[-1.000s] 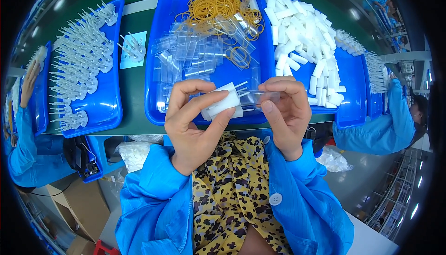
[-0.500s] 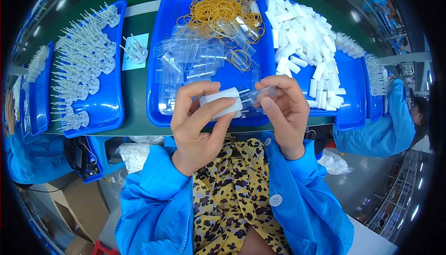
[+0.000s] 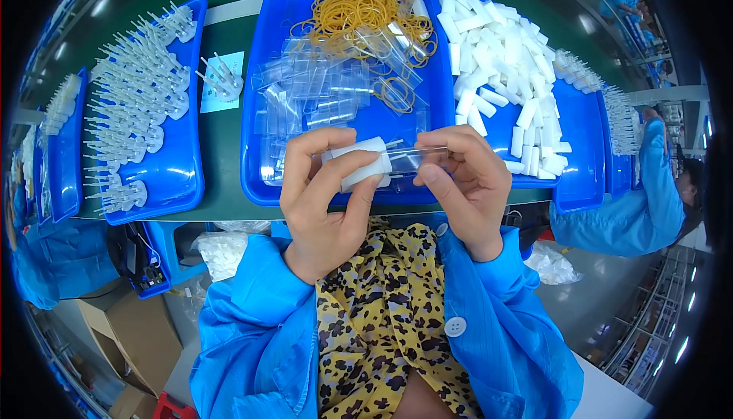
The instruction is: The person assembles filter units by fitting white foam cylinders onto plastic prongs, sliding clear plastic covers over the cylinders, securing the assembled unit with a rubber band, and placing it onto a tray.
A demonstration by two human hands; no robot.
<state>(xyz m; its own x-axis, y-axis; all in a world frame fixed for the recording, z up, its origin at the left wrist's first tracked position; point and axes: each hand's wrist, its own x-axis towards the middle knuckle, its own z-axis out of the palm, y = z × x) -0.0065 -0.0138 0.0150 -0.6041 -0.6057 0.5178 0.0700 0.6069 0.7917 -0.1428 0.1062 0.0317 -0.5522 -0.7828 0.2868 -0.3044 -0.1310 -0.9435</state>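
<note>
A white tube (image 3: 365, 164) is being pinched by the left hand (image 3: 328, 198) and, seemingly, slid into a clear bag (image 3: 418, 158) being pinched by the right hand (image 3: 466, 186); steady alignment is being called for next.

Blue sleeves (image 3: 252, 320), leopard-print top (image 3: 382, 320), white button (image 3: 455, 327)

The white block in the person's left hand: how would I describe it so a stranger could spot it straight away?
Start at the middle blue tray, the one with yellow rubber bands and clear bags. Just in front of its near rim, the left hand pinches a short white block, meeting a clear bag held by the right hand. Unlike the loose white blocks in the right tray, it is held up.
</note>
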